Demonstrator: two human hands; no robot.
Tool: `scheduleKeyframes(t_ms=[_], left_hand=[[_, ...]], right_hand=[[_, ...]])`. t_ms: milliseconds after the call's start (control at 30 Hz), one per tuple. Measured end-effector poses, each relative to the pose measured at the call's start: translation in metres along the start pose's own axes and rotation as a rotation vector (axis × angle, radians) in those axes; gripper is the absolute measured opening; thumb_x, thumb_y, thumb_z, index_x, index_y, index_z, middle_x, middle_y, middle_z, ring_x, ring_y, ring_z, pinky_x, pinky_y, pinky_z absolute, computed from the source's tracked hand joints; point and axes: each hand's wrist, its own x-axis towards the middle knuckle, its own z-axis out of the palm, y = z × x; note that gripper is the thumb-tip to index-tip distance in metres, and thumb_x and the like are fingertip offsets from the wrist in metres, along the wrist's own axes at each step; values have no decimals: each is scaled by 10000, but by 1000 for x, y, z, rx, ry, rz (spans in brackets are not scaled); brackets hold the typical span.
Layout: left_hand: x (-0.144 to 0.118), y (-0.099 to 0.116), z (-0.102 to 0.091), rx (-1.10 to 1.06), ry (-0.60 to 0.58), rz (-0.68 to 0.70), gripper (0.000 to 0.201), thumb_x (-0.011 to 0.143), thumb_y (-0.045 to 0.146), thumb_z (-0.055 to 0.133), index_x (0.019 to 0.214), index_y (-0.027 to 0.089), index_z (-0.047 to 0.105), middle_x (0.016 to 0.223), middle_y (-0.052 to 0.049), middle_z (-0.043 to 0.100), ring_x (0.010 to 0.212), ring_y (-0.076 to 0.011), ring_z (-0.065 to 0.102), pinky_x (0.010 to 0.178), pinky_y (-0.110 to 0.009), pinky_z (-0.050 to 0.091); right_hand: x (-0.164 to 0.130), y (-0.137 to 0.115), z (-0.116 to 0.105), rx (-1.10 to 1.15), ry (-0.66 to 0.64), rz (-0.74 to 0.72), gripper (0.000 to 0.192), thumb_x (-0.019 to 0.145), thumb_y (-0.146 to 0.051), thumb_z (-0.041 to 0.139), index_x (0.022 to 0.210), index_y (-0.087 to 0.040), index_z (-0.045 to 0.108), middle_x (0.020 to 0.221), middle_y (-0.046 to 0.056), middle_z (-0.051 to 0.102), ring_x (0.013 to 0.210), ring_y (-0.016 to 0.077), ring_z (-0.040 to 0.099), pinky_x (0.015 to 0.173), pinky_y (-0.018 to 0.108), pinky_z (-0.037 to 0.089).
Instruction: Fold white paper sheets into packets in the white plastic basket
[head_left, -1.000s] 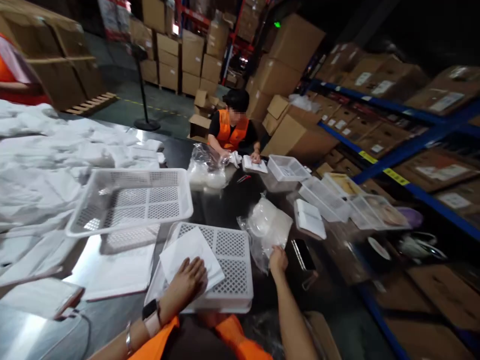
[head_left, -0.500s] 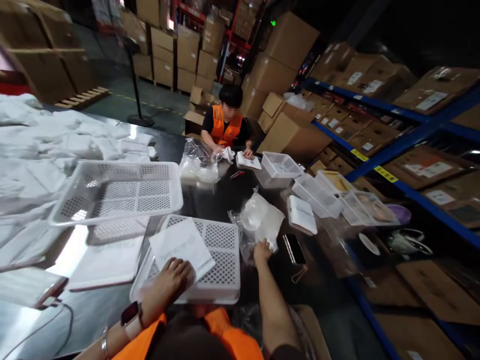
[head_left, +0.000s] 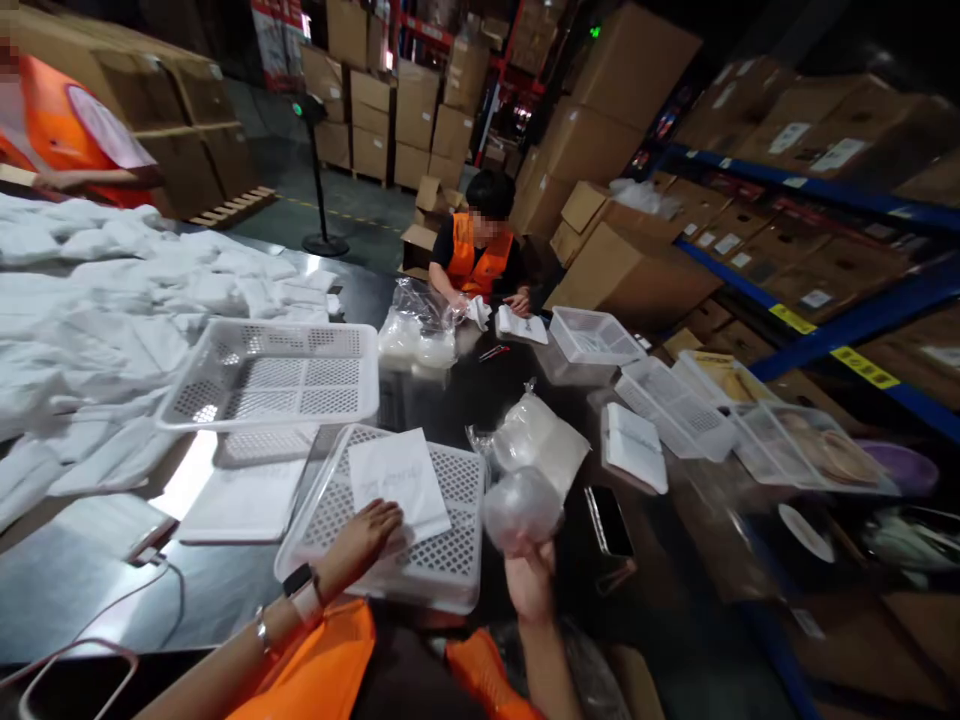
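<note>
One translucent round piece [head_left: 523, 503] is now picked up, gripped in my right hand [head_left: 531, 575], in front of the plastic bag [head_left: 566, 445] I'd been touching; my left hand [head_left: 367, 540] stays flat on the white sheet [head_left: 396, 475].

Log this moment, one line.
left hand: on flat white piece; right hand: holding translucent round item; white basket: beneath that piece; plastic bag: beyond right hand

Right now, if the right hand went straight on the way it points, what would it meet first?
Likely the plastic bag, just beyond the translucent round item that the right hand holds, though depth is unclear.
</note>
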Motion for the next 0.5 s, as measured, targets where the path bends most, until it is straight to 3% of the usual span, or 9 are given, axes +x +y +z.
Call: scheduleKeyframes(t_ms=[133, 267, 367, 500], left_hand=[[8, 8, -10, 70, -53, 13, 162, 924, 150, 503, 972, 192, 651, 992, -67, 711, 975, -210, 638, 1015, -443, 441], [6, 8, -16, 208, -102, 18, 187, 929, 136, 499, 832, 189, 649, 847, -45, 671, 866, -212, 592, 878, -403, 454], [0, 7, -22, 240, -76, -24, 197, 932, 121, 476, 905, 176, 663, 939, -68, 672, 913, -230, 577, 857, -407, 440], [-6, 3, -33, 216, -46, -67, 254, 938, 108, 464, 1125, 189, 616, 1141, -88, 655, 985, -218, 575, 862, -379, 432]], right_hand=[[-46, 9, 21, 283, -388, 304, 487, 759, -672, 606, 1055, -290, 669, 821, 37, 720, 815, 273, 704, 747, 466, 586], [-54, 5, 28, 214, -645, 361, 627, 747, -737, 544, 1200, -314, 642, 894, 74, 741, 892, 320, 711, 753, 510, 589], [-47, -7, 30, 57, -714, 292, 656, 762, -769, 484, 1278, -375, 581, 1003, 85, 730, 936, 309, 700, 786, 510, 590], [-45, -19, 37, 67, -642, 274, 617, 739, -739, 555, 1239, -380, 608, 924, 74, 737, 887, 302, 707, 798, 512, 585]])
